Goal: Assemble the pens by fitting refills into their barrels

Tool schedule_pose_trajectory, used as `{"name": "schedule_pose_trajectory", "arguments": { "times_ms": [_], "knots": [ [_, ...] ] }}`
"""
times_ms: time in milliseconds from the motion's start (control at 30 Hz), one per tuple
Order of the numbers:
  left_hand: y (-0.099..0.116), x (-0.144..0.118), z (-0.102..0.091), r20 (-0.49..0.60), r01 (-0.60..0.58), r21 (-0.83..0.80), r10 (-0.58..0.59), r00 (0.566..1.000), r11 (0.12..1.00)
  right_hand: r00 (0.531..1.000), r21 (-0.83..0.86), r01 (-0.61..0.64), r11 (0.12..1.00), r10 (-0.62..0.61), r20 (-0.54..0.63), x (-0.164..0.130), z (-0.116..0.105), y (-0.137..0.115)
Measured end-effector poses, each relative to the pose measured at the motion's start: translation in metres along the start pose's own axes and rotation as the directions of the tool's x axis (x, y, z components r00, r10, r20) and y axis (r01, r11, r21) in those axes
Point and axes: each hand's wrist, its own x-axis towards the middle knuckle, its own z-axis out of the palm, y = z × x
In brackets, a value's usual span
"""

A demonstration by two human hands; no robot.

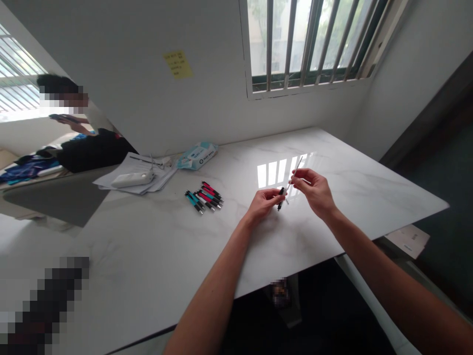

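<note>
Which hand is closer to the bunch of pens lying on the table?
Left. The left hand is just right of the pens; the right hand is farther right, beyond it.

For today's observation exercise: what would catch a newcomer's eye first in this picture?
First, the two hands meeting above the middle of the white marble table: the left hand pinches a small black pen part, and the right hand holds a thin white rod. Next, the row of red and teal pens lying on the table to their left, before a stack of papers.
</note>
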Motion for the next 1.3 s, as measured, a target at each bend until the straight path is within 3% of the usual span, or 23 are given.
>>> {"name": "schedule_pose_trajectory", "arguments": {
  "times_ms": [200, 400, 533, 633, 767, 967, 1133, 1300],
  "knots": [
    [-0.003, 0.001, -0.001, 0.017, 0.005, -0.005, -0.005, 1.0, 1.0, 1.0, 0.024, 0.009, 1.0, -0.009, 0.001, 0.002, 0.001, 0.005],
    [-0.003, 0.002, -0.002, -0.023, -0.021, -0.033, 0.02, 1.0, 0.999, 0.978, -0.202, 0.007, 0.979, 0.035, 0.204, 0.001, -0.002, 0.008],
    [-0.001, 0.003, -0.008, -0.186, -0.049, -0.033, 0.042, 0.982, 0.998, 0.986, -0.55, 0.115, 0.827, -0.025, 0.167, -0.008, -0.009, 0.014],
    [0.003, 0.003, -0.012, -0.266, -0.058, -0.024, 0.05, 0.963, 0.998, 0.962, -0.724, 0.175, 0.667, 0.041, 0.27, -0.015, -0.013, 0.024],
    [0.004, 0.004, -0.014, -0.32, -0.068, -0.018, 0.059, 0.946, 0.998, 0.932, -0.761, 0.225, 0.608, 0.094, 0.35, -0.016, -0.014, 0.032],
    [-0.005, 0.01, -0.023, -0.368, -0.081, 0.046, 0.092, 0.925, 0.996, 0.909, -0.805, 0.281, 0.522, 0.124, 0.397, 0.002, -0.006, 0.025],
    [-0.005, 0.012, -0.03, -0.409, -0.079, 0.064, 0.099, 0.907, 0.995, 0.903, -0.776, 0.215, 0.592, 0.182, 0.39, 0.034, 0.0, 0.028],
    [-0.002, 0.01, -0.033, -0.413, -0.059, 0.069, 0.083, 0.907, 0.996, 0.862, -0.691, 0.23, 0.685, 0.186, 0.472, 0.068, 0.012, 0.046]
  ]
}}
